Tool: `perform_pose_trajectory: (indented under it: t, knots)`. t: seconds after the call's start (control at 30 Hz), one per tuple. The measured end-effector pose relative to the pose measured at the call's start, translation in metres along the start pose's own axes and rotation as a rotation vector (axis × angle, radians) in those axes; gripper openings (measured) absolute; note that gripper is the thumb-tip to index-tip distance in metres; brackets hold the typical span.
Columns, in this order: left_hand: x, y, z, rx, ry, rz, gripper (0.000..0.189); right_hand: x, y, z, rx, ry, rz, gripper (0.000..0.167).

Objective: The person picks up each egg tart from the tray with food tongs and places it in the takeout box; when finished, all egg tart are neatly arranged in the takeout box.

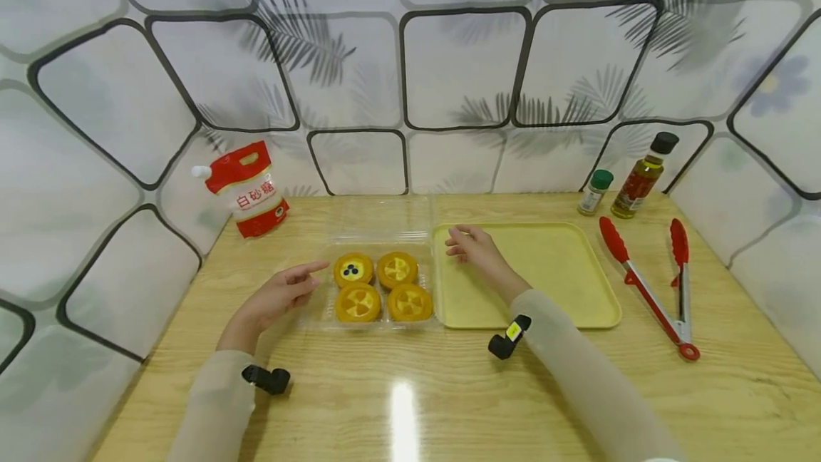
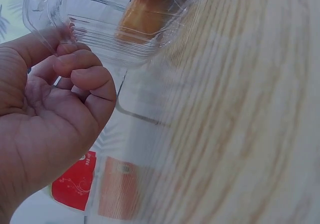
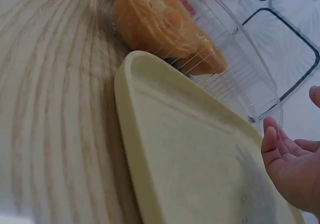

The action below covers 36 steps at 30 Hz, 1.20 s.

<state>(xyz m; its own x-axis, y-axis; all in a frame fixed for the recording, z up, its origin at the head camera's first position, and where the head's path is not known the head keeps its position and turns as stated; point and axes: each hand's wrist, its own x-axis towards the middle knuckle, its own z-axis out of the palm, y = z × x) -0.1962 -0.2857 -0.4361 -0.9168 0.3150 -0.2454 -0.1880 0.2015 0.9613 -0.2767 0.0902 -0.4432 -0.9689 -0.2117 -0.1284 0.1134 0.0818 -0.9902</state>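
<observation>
A clear plastic clamshell box point(image 1: 385, 324) stands on the table with its lid point(image 1: 378, 216) opened back toward the wall. Inside are several egg tarts point(image 1: 411, 303), one topped with dark berries. My left hand point(image 1: 280, 296) is at the box's left rim; in the left wrist view the clear rim passes between its thumb and curled fingers point(image 2: 92, 76). Over the left part of a yellow tray point(image 1: 545, 273), my right hand point(image 1: 474, 248) hovers with loosely bent fingers and nothing in them. Its fingertips are near the box's right edge in the right wrist view.
Red-tipped tongs point(image 1: 654, 312) lie spread to the right of the tray. Behind them stand a green-capped jar point(image 1: 591, 199) and an oil bottle point(image 1: 638, 180). At the back left is a red and white sugar bag point(image 1: 251, 192). A patterned wall runs along the table's back.
</observation>
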Motion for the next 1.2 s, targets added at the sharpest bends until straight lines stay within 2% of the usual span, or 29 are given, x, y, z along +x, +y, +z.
perform_pose_trajectory:
  t: [0.17, 0.27, 0.37, 0.53, 0.7, 0.9, 1.03, 1.2]
  knots:
    - [-0.001, 0.001, -0.001, -0.031, 0.024, -0.023, 0.046, 0.021, 0.001, 0.008, 0.156, 0.016, 0.040, 0.050]
    - [0.000, 0.003, -0.001, -0.040, 0.034, -0.028, 0.045, 0.028, 0.000, 0.010, 0.197, 0.026, 0.045, 0.047]
    - [0.001, 0.005, -0.001, -0.045, 0.032, -0.024, 0.045, 0.031, -0.003, 0.014, 0.191, 0.024, 0.037, 0.045]
    - [-0.001, 0.007, -0.001, -0.059, 0.029, -0.025, 0.046, 0.038, -0.009, 0.024, 0.117, 0.027, 0.028, 0.043]
    - [-0.003, 0.006, -0.002, -0.063, 0.035, -0.031, 0.046, 0.045, -0.009, 0.030, 0.080, 0.067, 0.045, 0.041]
    - [-0.004, 0.004, -0.002, -0.062, 0.026, -0.037, 0.046, 0.045, -0.008, 0.036, 0.099, 0.137, 0.068, 0.042]
    - [-0.004, 0.003, -0.002, -0.056, 0.034, -0.049, 0.046, 0.044, -0.005, 0.042, 0.174, 0.176, 0.063, 0.042]
    - [-0.002, 0.002, -0.002, -0.058, 0.031, -0.049, 0.044, 0.043, -0.004, 0.045, 0.347, 0.188, 0.038, 0.044]
